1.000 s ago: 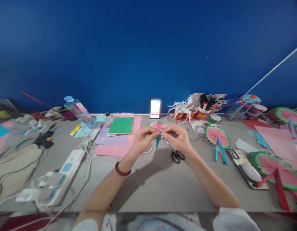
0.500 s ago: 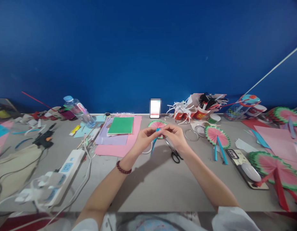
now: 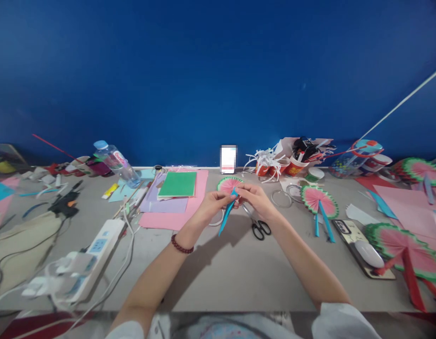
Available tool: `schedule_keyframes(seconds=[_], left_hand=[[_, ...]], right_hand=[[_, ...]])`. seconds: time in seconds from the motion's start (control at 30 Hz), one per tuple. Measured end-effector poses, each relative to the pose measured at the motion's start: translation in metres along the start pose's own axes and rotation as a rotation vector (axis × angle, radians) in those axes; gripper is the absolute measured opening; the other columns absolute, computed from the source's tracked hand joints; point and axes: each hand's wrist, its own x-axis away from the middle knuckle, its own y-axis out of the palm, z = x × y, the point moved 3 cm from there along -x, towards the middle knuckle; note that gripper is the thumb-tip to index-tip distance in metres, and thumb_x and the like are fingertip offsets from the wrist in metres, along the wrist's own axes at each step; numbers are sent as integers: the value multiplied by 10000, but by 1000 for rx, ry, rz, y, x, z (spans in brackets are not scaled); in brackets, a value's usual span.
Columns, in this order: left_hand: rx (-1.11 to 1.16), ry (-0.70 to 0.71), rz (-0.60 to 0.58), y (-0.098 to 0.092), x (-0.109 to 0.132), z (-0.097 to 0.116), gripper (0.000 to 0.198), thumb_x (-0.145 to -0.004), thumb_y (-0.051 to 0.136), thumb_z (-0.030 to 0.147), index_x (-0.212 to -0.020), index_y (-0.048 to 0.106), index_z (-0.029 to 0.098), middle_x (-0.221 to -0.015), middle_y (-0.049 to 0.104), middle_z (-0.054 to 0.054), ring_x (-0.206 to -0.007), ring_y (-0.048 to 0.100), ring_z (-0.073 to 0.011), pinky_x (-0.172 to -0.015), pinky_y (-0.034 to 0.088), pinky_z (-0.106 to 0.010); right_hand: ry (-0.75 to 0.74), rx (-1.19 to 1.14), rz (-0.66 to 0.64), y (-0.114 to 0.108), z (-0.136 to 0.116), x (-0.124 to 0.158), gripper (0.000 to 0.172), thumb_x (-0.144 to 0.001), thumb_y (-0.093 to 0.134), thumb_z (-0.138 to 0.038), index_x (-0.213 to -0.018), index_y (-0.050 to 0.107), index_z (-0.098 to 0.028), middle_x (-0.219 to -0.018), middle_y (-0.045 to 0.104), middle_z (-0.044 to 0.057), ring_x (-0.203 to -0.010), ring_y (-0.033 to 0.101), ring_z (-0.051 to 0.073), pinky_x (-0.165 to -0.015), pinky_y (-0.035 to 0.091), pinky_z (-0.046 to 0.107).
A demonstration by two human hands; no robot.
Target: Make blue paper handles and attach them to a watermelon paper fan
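Observation:
Between my two hands is a narrow blue paper strip (image 3: 226,220), slanting down toward the lower left. My left hand (image 3: 215,204) pinches it along its upper part. The fingertips of my right hand (image 3: 252,197) are closed on its top end. Just behind my fingers lies a pink pleated paper fan (image 3: 229,183) with a green-and-white edge, its lower part hidden by my hands. Scissors with black handles (image 3: 261,230) rest on the table by my right wrist. A silvery ring (image 3: 218,217) is partly covered by my left hand.
Further right lie a fan with blue handles (image 3: 318,201), a phone with a mouse (image 3: 368,253) on it, and a fan with red handles (image 3: 405,247). To the left are a green card stack (image 3: 177,184), a power strip (image 3: 97,256) and a bottle (image 3: 117,162). A lit phone (image 3: 228,159) leans on the wall.
The blue strip has turned so more of its length shows below my hands. My right fingers have shifted slightly, and the scissors' handles are less covered.

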Motion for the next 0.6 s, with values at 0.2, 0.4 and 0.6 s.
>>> schedule_keyframes(seconds=[0.2, 0.4, 0.6], left_hand=[[9, -51, -71, 3, 1, -2, 385, -630, 760, 457, -802, 733, 114, -716, 722, -81, -673, 666, -165, -744, 512, -298], [10, -124, -175, 4, 3, -1, 386, -663, 750, 433, -891, 730, 123, -809, 733, -101, -774, 681, -175, -801, 504, -292], [36, -155, -185, 2, 2, -4, 387, -650, 761, 438, -860, 728, 114, -834, 732, -115, -775, 682, -178, -805, 510, -300]], right_hand=[[-49, 87, 113, -5, 0, -1, 264, -641, 736, -407, -620, 673, -151, -560, 595, -2, -513, 486, 96, -526, 416, 257], [-86, 84, 178, -7, -5, 0, 276, -638, 741, -405, -572, 641, -156, -515, 555, -16, -491, 464, 87, -494, 401, 238], [-97, 115, 182, -7, -7, 2, 278, -649, 729, -406, -568, 628, -160, -500, 531, -23, -479, 453, 85, -488, 394, 235]])
